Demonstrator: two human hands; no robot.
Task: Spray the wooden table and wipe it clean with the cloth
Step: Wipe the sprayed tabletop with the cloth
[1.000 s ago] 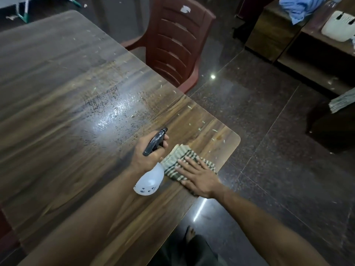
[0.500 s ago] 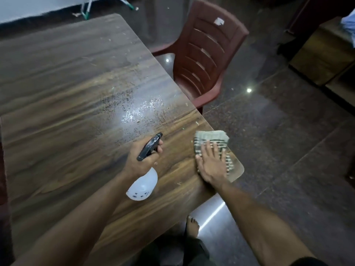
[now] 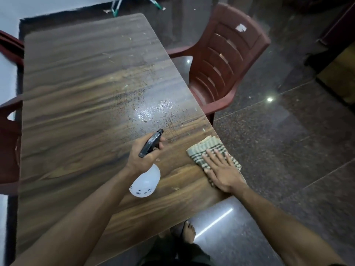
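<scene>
The wooden table (image 3: 76, 116) fills the left and middle of the view; wet spray droplets (image 3: 153, 110) and pale crumbs lie on its right half. My left hand (image 3: 142, 156) grips a white spray bottle (image 3: 146, 181) by its black trigger head, nozzle pointing toward the wet patch, bottle held just above the tabletop. My right hand (image 3: 221, 169) lies flat, fingers spread, pressing a green-and-cream checked cloth (image 3: 209, 148) onto the table beside its right edge. The hand covers the cloth's near part.
A maroon plastic chair (image 3: 226, 62) stands at the table's right side, just beyond the cloth. Parts of other maroon chairs (image 3: 9, 135) show at the left edge. Dark polished floor (image 3: 288, 150) lies to the right. A bare foot (image 3: 189, 231) is below the table's near edge.
My right hand slid the cloth from the table's near corner to the right edge and farther along it. My left hand keeps the bottle in about the same place. The view shifted right.
</scene>
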